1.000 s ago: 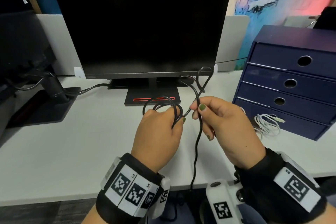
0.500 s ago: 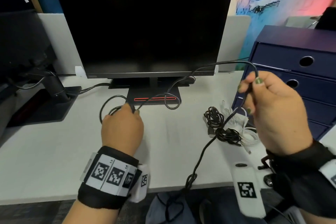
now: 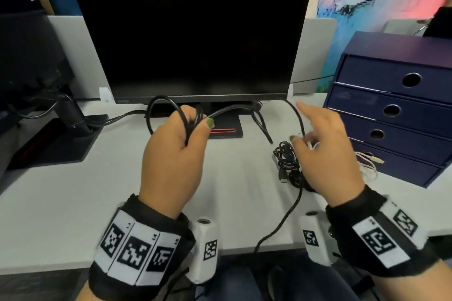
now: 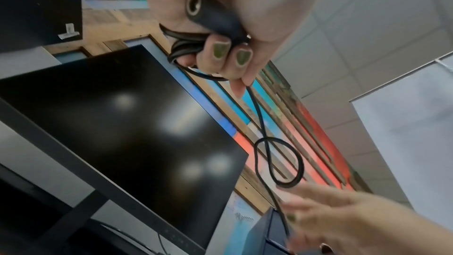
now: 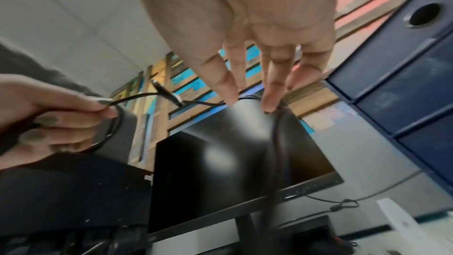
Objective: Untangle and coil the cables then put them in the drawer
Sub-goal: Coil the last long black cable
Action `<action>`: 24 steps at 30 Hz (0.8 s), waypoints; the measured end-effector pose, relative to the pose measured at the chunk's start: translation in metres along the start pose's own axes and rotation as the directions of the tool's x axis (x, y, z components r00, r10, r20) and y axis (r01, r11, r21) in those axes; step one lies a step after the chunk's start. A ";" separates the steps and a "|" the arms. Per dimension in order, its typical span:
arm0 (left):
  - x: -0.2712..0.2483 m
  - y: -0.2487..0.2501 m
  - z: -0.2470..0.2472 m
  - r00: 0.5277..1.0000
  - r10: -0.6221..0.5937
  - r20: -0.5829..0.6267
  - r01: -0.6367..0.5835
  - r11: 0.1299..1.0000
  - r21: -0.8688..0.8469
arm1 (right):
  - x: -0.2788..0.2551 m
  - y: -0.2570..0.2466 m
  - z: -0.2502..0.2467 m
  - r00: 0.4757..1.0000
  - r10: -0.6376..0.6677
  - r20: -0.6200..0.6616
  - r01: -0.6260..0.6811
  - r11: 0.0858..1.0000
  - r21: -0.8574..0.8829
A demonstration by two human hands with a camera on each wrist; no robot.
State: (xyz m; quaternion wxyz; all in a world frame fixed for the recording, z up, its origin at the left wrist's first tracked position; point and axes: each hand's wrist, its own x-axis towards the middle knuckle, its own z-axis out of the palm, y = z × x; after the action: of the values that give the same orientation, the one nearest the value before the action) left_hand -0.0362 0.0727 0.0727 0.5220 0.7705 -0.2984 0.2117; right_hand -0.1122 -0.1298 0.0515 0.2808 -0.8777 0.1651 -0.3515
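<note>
My left hand was clenched around several loops of a thin black rubber-coated cable, thumb pressing the bundle against my curled fingers. The left wrist view showed the strands gathered under those fingers, with a dark round-ended plug lying against my palm. From my fist the cable arched across in front of the base of the wide black flat-screen monitor toward my right hand, and it made one small loop in the air on the way.

My right hand was released, its fingers straight and spread, blurred in all three views. The cable ran just under the fingertips and dropped away from there; I could not tell whether they touched it. Below that hand the cable trailed over the front edge of the white desk.

A tangled heap of thin black cords with a USB plug lay on the desk just beside my right hand, touching a loose bunch of thin white cables. Those lay against the bottom of the dark blue four-drawer cardboard chest, whose drawers were all closed.
</note>
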 end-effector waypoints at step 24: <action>-0.011 0.003 0.020 0.998 -0.054 0.043 0.055 0.998 -0.021 | -0.024 -0.043 0.003 0.909 -0.242 0.339 0.183 0.963 0.197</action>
State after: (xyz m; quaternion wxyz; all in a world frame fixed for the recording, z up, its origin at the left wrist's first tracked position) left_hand -0.0457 0.0557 0.0606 0.5295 0.7769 -0.2906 0.1777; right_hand -0.1234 -0.0834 0.0631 0.3361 -0.9143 -0.0147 -0.2255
